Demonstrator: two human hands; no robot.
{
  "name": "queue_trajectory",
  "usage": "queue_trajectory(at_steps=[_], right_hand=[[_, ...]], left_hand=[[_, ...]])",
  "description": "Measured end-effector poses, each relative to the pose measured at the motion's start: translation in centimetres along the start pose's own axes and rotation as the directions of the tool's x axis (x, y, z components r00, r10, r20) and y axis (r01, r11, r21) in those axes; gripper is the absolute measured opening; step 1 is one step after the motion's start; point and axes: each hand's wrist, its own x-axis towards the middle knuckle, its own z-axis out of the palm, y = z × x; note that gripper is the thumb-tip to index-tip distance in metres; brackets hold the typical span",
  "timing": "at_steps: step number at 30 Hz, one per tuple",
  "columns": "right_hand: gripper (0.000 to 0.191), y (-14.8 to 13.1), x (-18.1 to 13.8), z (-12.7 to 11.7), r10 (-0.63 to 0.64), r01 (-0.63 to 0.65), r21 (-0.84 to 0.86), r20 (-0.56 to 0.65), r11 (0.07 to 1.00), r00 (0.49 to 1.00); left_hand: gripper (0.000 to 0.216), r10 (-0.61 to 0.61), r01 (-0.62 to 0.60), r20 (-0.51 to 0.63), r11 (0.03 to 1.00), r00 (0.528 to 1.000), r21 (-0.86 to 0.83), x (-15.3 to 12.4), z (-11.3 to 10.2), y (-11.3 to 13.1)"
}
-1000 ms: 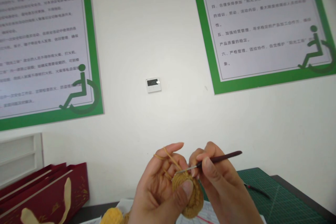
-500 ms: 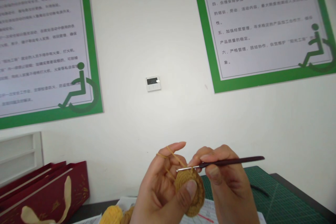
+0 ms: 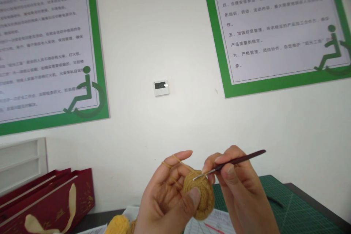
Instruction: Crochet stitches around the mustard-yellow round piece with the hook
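Observation:
A round piece of mustard-brown crochet is pinched by my left hand, thumb on its near face. Yarn of the same colour loops around the raised left index finger and runs to the top edge of the piece. Between thumb and fingers, my right hand grips a crochet hook with a dark handle and a silver shaft. The hook's tip lies against the upper face of the crochet, pointing left and down. Whether it passes through a stitch I cannot tell.
A yellow yarn ball sits at lower left beside brown yarn. Red gift bags stand farther left. A green cutting mat and printed paper lie on the dark table. Behind are a white wall, a thermostat and green-framed posters.
The hook has tilted, its handle end rising and shifting left, its tip moving right from the crochet's top edge onto its face. My right hand has turned with it. The left hand keeps its hold.

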Motion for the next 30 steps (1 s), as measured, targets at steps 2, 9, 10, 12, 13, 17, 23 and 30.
queue_trajectory(at_steps=[2, 9, 10, 12, 13, 17, 23, 30], right_hand=[[0.016, -0.1, 0.0, -0.3, -0.024, 0.025, -0.016, 0.044, 1.0, 0.999], [0.013, -0.5, 0.2, -0.8, -0.053, 0.059, -0.049, 0.109, 0.997, 0.993], [0.013, -0.6, 0.3, -0.8, -0.055, 0.062, -0.053, 0.119, 0.997, 0.991], [0.012, -0.7, 0.3, -0.9, -0.073, 0.082, -0.059, 0.135, 0.995, 0.988], [0.012, -0.7, 0.4, -1.0, -0.085, 0.094, -0.063, 0.139, 0.994, 0.987], [0.01, -0.9, 0.5, -1.3, -0.159, 0.176, -0.098, 0.163, 0.979, 0.974], [0.01, -1.3, 0.6, -1.3, -0.356, 0.422, -0.184, 0.304, 0.888, 0.883], [0.013, -1.5, 0.3, -0.9, -0.457, 0.541, -0.272, 0.317, 0.796, 0.831]], left_hand=[[0.041, 0.008, -0.008, -0.009, 1.0, 1.0, 0.005, 0.0, 0.1, 0.1], [0.038, 0.016, -0.017, -0.027, 0.999, 1.0, -0.032, -0.1, 0.4, 0.2], [0.038, 0.015, -0.016, -0.03, 0.999, 0.999, -0.036, 0.0, 0.4, 0.3], [0.038, 0.013, -0.014, -0.034, 0.999, 0.999, -0.038, 0.0, 0.4, 0.3], [0.038, 0.01, -0.011, -0.034, 0.999, 0.999, -0.035, 0.0, 0.4, 0.2], [0.039, 0.013, -0.014, -0.042, 1.0, 0.999, -0.016, -0.1, 0.2, 0.2], [0.042, 0.014, -0.009, -0.125, 0.999, 0.992, 0.041, -0.2, 0.5, 0.3], [0.044, 0.039, -0.031, -0.143, 0.998, 0.989, 0.057, -0.3, 0.8, 0.4]])
